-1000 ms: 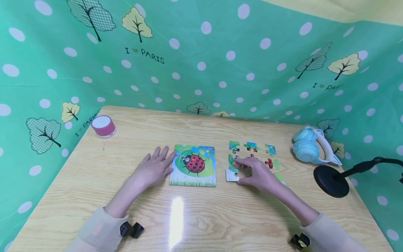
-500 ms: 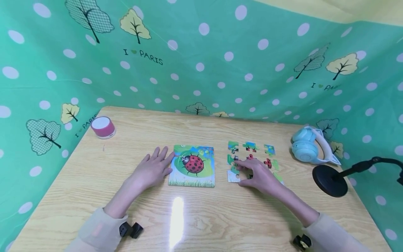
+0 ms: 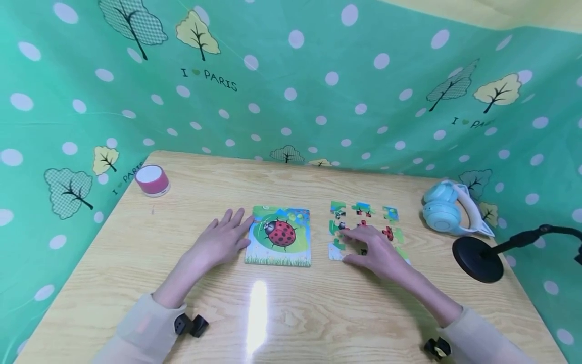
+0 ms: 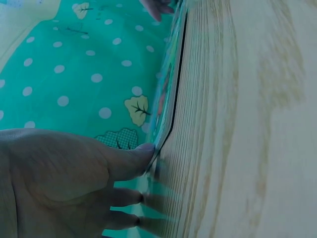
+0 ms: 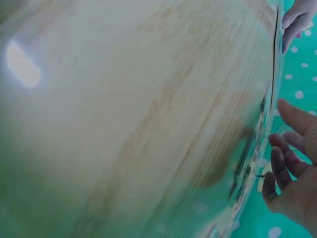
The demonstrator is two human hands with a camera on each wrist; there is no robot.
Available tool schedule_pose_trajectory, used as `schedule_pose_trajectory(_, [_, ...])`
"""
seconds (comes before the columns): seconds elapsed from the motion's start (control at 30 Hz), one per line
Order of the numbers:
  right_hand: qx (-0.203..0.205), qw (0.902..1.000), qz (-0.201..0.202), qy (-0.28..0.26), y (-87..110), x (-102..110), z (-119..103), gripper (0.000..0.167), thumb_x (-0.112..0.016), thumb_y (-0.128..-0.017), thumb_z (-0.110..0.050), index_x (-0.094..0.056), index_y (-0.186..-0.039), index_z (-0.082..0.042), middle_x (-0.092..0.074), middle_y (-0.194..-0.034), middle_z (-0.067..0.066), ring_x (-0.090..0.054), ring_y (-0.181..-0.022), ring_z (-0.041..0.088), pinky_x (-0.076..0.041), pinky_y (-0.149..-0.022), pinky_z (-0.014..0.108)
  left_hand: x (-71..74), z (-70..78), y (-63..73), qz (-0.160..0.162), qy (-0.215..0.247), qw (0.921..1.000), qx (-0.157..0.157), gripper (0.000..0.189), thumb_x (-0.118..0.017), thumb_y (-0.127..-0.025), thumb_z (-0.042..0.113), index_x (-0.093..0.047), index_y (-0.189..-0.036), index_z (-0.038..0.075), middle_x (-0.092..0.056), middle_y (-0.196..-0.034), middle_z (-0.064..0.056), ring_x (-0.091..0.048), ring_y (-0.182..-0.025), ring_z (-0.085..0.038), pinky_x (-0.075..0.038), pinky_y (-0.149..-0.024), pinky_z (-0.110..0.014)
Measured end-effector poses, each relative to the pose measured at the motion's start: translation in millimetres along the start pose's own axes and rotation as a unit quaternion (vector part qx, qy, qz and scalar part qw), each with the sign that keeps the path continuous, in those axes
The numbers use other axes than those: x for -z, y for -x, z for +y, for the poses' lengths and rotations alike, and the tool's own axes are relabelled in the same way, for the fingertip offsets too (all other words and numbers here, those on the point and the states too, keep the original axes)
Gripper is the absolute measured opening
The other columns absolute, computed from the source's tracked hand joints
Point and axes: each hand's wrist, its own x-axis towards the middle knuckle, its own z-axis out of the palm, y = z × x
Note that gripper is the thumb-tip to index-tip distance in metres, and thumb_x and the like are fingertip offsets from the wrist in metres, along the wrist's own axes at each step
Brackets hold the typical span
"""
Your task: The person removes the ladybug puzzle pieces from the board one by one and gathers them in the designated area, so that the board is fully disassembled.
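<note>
A square ladybug picture board (image 3: 278,236) lies flat in the middle of the table. My left hand (image 3: 218,244) rests at its left edge, fingers spread; in the left wrist view the thumb (image 4: 131,161) touches the board's near corner. To the right, loose jigsaw pieces lie in rough rows, slightly apart. Over them hovers my right hand (image 3: 377,250), fingertips at the left-column pieces, near the bottom-left piece (image 3: 335,253). In the right wrist view its thumb and bent fingers (image 5: 278,163) stand apart, with nothing visible between them. The hand partly hides several pieces.
A pink round speaker-like cylinder (image 3: 152,180) stands at the back left. Blue cat-ear headphones (image 3: 442,215) lie at the right, behind a black round stand base (image 3: 477,259) with an arm. A patterned green cloth (image 3: 273,121) hangs behind the table (image 3: 218,313).
The bottom-left jigsaw piece has slid slightly right, under my right fingertips, and more of the left-column pieces shows. My left hand stays at the board.
</note>
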Motion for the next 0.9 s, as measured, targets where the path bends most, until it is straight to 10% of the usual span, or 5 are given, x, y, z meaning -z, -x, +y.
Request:
schedule_pose_trajectory(0.17, [0.048,0.9985,0.026,-0.004,-1.9,4,-6,0.050,-0.085,-0.085,-0.018,-0.071,-0.133,-0.014,-0.074,-0.119,0.002,-0.066,-0.112,0.022,-0.059,-0.091,0.046,1.8,1.4,-1.2,0.022,-0.010,0.9997,-0.008,0.061,-0.054,-0.106,0.031,-0.035,-0.160,0.009,-0.022,-0.169,-0.024,-0.022,-0.155,-0.051,-0.022,-0.123,-0.071])
schedule_pose_trajectory(0.3, [0.143,0.9884,0.050,0.015,-3.7,2,-12,0.044,-0.086,-0.083,-0.013,-0.074,-0.125,-0.010,-0.075,-0.116,0.003,-0.067,-0.110,0.021,-0.060,-0.089,0.043,-0.8,6.0,-3.5,0.072,-0.033,0.9936,-0.081,0.060,-0.060,-0.103,0.032,-0.043,-0.157,0.010,-0.029,-0.168,-0.020,-0.029,-0.154,-0.047,-0.026,-0.123,-0.068])
schedule_pose_trajectory(0.53, [0.291,0.9529,0.063,0.058,-4.9,-11,-31,0.044,-0.086,-0.081,-0.017,-0.074,-0.123,-0.009,-0.074,-0.116,0.003,-0.066,-0.110,0.019,-0.057,-0.094,0.040,-8.0,19.7,-0.9,0.172,-0.114,0.9349,-0.289,0.059,-0.068,-0.099,0.038,-0.054,-0.151,0.016,-0.048,-0.160,-0.013,-0.046,-0.149,-0.036,-0.039,-0.121,-0.059])
schedule_pose_trajectory(0.9, [0.430,0.8948,0.008,0.120,7.0,-23,-61,0.056,-0.074,-0.092,-0.043,-0.064,-0.139,-0.014,-0.064,-0.143,0.007,-0.062,-0.131,0.023,-0.052,-0.111,0.041,-17.2,35.2,19.1,0.171,-0.144,0.8838,-0.411,0.072,-0.058,-0.099,0.056,-0.040,-0.160,0.021,-0.046,-0.162,-0.007,-0.047,-0.149,-0.026,-0.040,-0.122,-0.050])
